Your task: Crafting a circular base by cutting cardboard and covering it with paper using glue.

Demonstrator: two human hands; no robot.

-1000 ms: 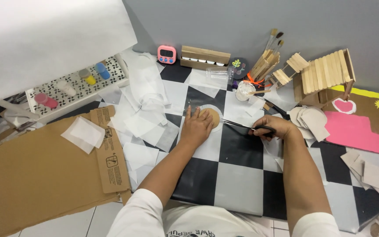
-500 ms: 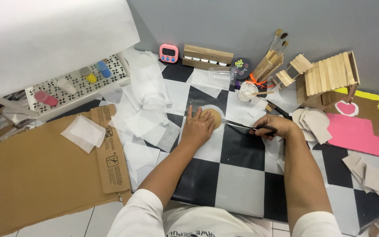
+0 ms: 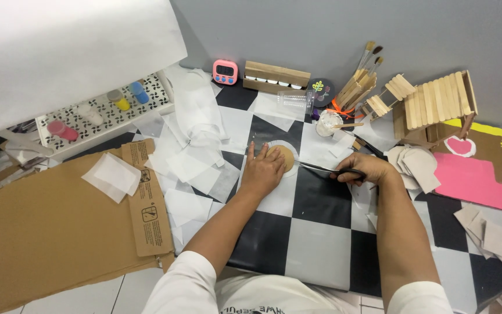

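While our left hand (image 3: 264, 170) presses flat on the round tan cardboard disc (image 3: 286, 157), the blade of the black-handled scissors (image 3: 326, 170) points straight at it, and that is where we see the risk: if the blade slips or the disc shifts under the palm, the tip could nick our fingertips or tear the white paper ring (image 3: 278, 146) around the disc. The glossy black-and-white checkered tabletop (image 3: 315, 232) looks slick, so a sideways skid seems possible.

Our left forearm reaches in from lower centre, wrist straight, fingers spread and extended, gripping nothing, only bearing down on the disc near the table's middle. Our right hand (image 3: 362, 172) comes in from the right with the wrist bent inward, fingers curled closed around the scissor handles; we cannot tell how far the blades are parted. Loose white paper scraps (image 3: 188, 166) lie just to the left of the disc.
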